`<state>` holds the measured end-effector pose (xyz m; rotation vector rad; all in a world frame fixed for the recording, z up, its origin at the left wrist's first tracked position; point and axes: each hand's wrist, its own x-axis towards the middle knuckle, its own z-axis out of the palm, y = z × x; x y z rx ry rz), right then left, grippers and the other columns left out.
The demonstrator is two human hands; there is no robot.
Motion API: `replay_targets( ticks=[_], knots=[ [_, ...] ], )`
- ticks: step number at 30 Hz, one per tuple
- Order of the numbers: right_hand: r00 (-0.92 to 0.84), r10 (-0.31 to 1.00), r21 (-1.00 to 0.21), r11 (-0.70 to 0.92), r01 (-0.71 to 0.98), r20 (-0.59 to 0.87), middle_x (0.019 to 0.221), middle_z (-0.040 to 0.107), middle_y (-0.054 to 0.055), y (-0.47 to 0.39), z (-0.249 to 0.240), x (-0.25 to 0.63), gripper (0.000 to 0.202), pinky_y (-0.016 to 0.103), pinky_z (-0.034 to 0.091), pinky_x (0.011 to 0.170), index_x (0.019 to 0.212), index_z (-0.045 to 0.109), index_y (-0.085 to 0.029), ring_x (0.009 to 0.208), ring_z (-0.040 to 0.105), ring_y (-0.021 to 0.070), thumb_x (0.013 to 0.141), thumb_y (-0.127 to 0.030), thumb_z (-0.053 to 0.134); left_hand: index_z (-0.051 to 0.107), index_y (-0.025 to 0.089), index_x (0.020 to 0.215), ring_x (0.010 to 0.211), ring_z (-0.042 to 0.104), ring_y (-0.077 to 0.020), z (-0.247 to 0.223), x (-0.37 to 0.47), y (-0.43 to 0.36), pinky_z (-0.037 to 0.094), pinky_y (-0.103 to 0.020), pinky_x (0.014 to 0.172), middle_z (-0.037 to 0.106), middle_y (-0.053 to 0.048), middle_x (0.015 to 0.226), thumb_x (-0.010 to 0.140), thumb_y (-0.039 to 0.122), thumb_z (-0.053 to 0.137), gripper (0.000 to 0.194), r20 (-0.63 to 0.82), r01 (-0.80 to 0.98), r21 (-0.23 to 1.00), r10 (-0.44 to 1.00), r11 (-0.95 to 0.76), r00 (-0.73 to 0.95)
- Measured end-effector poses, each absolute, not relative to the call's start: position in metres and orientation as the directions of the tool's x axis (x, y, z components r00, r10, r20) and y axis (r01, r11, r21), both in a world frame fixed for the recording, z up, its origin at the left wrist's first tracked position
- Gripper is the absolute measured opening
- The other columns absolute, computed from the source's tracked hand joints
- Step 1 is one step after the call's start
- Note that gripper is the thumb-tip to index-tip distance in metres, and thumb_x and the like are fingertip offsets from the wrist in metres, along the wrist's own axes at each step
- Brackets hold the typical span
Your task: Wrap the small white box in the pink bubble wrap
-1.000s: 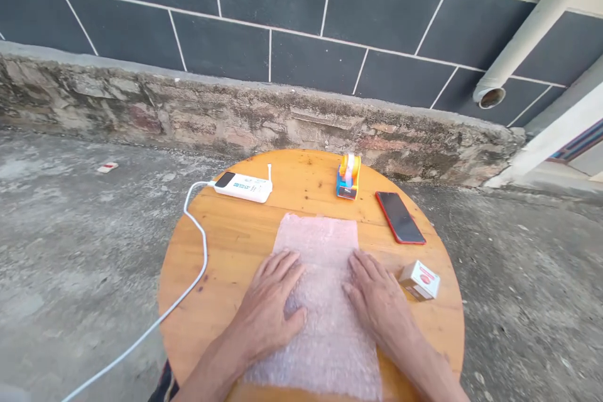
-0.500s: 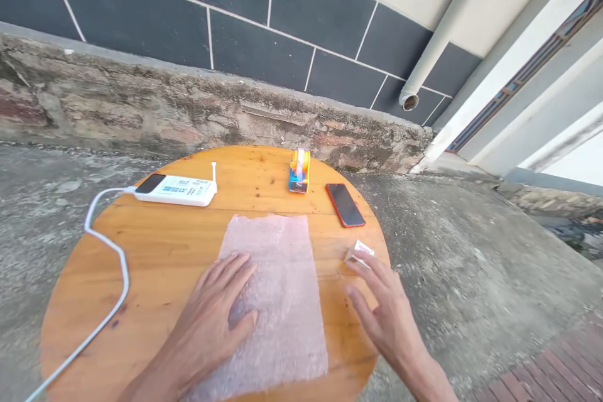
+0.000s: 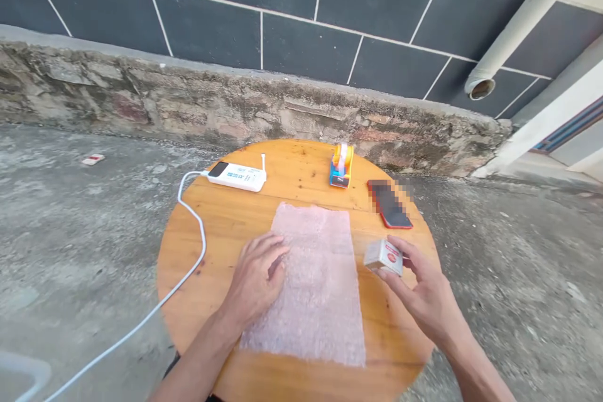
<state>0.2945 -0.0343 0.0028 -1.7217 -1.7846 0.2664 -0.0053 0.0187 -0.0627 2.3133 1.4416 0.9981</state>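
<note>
A thin pinkish-white sheet [image 3: 320,289] lies flat on the round wooden table [image 3: 198,301]. On its left edge rests my left hand [image 3: 257,279], palm down, holding nothing, its fingers slightly apart. My right hand [image 3: 421,286], to the right of the sheet, grips a small white box [image 3: 384,256] with red print between thumb and fingers. Behind that hand lies a dark phone with a red edge [image 3: 393,207]. An orange and blue tape dispenser [image 3: 341,166] stands near the table's far edge.
At the table's back left lies a white device [image 3: 240,177], with a white cable [image 3: 200,232] running down over the left edge. Behind the table are a low stone ledge [image 3: 211,107], a dark tiled wall [image 3: 301,38] and a pipe [image 3: 509,31]. A small packet [image 3: 93,159] lies on the ground.
My right hand has closed on the small white box, which is now turned and appears lifted. My left hand has shifted toward the sheet's left edge. The view has swung left.
</note>
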Motion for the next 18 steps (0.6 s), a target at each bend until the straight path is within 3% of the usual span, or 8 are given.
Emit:
replay_targets(
  ticks=[3,7,18],
  knots=[
    [-0.174,0.935,-0.604,0.334,0.723,0.309,0.121,0.060,0.007,-0.026,0.010,0.253,0.043,0.034,0.050,0.089,0.127,0.047,-0.024,0.104,0.060,0.0209,0.085,-0.026,0.057,0.065,0.022,0.105,0.119,0.049,-0.0261,-0.061,-0.005,0.018,0.039,-0.048,0.100,0.062,-0.005,0.120,0.077,0.009,0.050,0.034,0.418,0.699,0.529,0.865,-0.481,0.279],
    [-0.356,0.887,-0.608,0.462,0.646,0.295,0.127,0.056,0.007,-0.008,0.002,0.213,0.049,0.036,0.044,0.098,0.129,0.046,-0.024,0.116,0.053,0.0211,0.081,-0.014,0.056,0.065,0.022,0.103,0.119,0.048,-0.0259,-0.057,-0.004,0.017,0.038,-0.047,0.101,0.061,-0.005,0.121,0.076,0.008,0.052,0.033,0.408,0.691,0.541,0.868,-0.478,0.281],
    [-0.436,0.863,-0.587,0.496,0.640,0.255,0.123,0.057,0.008,0.006,-0.016,0.197,0.049,0.038,0.044,0.097,0.125,0.049,-0.021,0.115,0.053,0.0213,0.079,-0.008,0.057,0.066,0.020,0.102,0.119,0.046,-0.0260,-0.052,-0.003,0.015,0.037,-0.045,0.102,0.058,-0.007,0.123,0.075,0.006,0.053,0.034,0.378,0.701,0.552,0.884,-0.453,0.274]
  ],
)
